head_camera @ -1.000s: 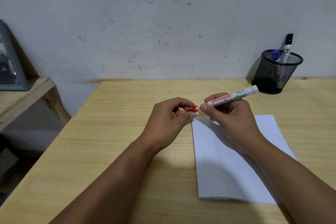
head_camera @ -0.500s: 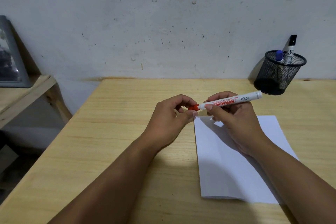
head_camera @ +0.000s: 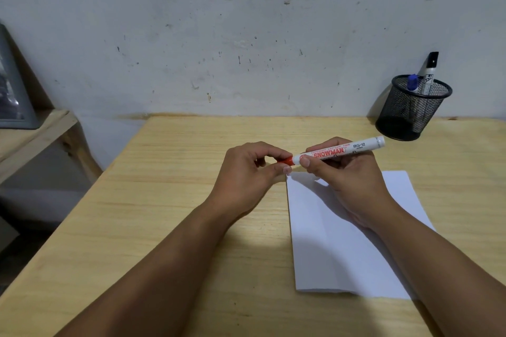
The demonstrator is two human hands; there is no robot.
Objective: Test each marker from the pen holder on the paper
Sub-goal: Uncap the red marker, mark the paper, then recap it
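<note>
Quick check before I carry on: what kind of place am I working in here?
Probably a plain home or study desk: a bare wooden table against a scuffed white wall, a mesh pen holder with markers, and a sheet of paper.

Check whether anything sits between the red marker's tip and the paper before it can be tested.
Yes: the red cap is on the red marker, pinched by the left hand while the right hand grips the barrel. Below, the paper lies bare apart from the right hand over it.
</note>
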